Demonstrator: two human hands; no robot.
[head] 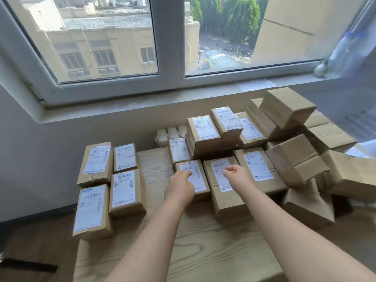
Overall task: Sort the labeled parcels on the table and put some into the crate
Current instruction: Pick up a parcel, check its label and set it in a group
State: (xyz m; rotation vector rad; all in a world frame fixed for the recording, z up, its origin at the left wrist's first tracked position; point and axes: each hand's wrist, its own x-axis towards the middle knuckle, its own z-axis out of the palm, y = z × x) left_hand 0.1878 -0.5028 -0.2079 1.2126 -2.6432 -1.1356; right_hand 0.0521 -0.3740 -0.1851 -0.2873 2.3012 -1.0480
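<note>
**Left hand leads over the small parcel**

Forearms (154, 237) stretch out across the table (203, 257) on the head camera. Left hand (179, 185), fingers mostly straight and gripping nothing, is over the near end of the small parcel (198, 176); contact I can't tell. That parcel's long axis runs straight away from the fingertips. Right hand (237, 174), a loose empty fist, hovers over the neighbour (225, 200) just right of it. Left is nearer, so it likely takes it. No crate in sight.
</note>
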